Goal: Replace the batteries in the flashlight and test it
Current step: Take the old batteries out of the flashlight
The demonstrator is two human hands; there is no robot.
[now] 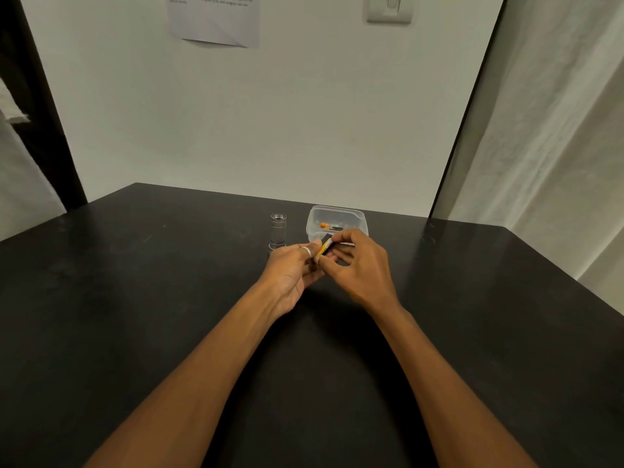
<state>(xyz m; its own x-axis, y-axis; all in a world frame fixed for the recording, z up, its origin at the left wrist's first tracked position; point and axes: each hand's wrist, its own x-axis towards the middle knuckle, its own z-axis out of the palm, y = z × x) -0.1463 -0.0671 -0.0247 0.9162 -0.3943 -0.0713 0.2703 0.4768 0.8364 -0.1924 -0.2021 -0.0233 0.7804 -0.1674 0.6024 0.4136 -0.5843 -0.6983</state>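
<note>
Black table (135, 298): dark matte top that carries all the task items.
Flashlight body (278, 230): silver metal cylinder, standing upright on the table with its open end up.
Battery (325, 247): yellow and black cell, tilted, held above the table just right of the flashlight body and nearer the person.
Left hand (290, 275): fingers curled, gripping the lower end of the battery; a silver ring (306, 251) sits on one finger.
Right hand (358, 265): thumb and fingertips pinch the upper, black end of the battery.
Plastic container (337, 211): clear, lidless tub on the table just right of the flashlight body, behind the right hand.
Container contents: a small orange part (323, 225) and a dark piece beside it; neither can be identified further.
Paper sheet (216, 21): printed notice on the wall, high above the flashlight body and to its left.
Wall switch (390, 8): pale plate on the wall, high above the flashlight body and to its right.
</note>
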